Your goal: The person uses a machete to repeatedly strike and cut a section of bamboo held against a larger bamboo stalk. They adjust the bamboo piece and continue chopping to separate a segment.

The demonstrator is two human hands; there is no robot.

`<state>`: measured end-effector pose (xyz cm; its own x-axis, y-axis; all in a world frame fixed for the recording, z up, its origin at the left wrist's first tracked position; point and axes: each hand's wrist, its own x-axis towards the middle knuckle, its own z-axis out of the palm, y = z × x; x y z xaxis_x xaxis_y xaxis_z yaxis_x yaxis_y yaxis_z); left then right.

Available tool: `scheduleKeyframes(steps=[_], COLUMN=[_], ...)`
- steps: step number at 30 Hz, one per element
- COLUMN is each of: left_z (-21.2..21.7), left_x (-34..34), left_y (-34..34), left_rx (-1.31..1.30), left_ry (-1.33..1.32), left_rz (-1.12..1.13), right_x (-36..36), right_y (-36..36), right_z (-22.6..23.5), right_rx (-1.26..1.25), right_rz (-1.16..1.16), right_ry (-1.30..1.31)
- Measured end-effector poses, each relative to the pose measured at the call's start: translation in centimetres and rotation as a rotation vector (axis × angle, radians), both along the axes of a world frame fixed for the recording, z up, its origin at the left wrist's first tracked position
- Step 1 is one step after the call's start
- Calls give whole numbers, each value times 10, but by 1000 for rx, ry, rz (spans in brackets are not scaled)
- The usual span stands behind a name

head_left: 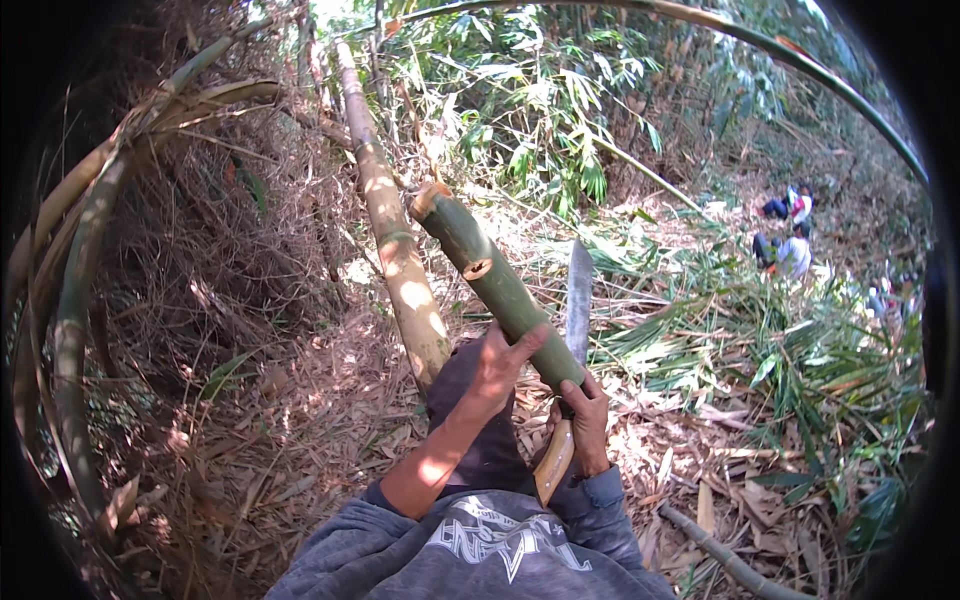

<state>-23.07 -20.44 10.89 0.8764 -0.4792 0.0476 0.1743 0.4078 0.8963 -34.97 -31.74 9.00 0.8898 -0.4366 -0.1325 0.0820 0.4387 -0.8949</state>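
A thick green bamboo section (505, 295) slants in front of me, its cut upper end pointing away and to the left. A notch with a dark opening shows on its side. My left hand (500, 365) is closed round the bamboo from below, thumb along its wall. At the near end, my right hand (588, 420) has its thumb pressed on the bamboo. That hand also holds a machete (578, 300) near the top of its pale wooden handle. The blade points up and away, passing behind the bamboo. Some right fingers are hidden.
A long tan bamboo pole (400, 260) leans beyond my left knee. Bent bamboo stems (85, 260) and dry brush stand at left. Cut leafy branches (690, 330) cover the ground at right, where several people (793, 255) sit far off. A thin stick (735, 565) lies near right.
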Motion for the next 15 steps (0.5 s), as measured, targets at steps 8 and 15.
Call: scheduleKeyframes(steps=[8, 15], left_z=[46, 22], left_x=[55, 66], left_y=[60, 59], left_rx=[-353, -106], left_ry=[-39, -77], left_rz=[110, 407], right_x=[10, 18], right_y=[-9, -15], right_z=[9, 6], right_rx=[-21, 36], right_rz=[62, 59], right_ry=[17, 60])
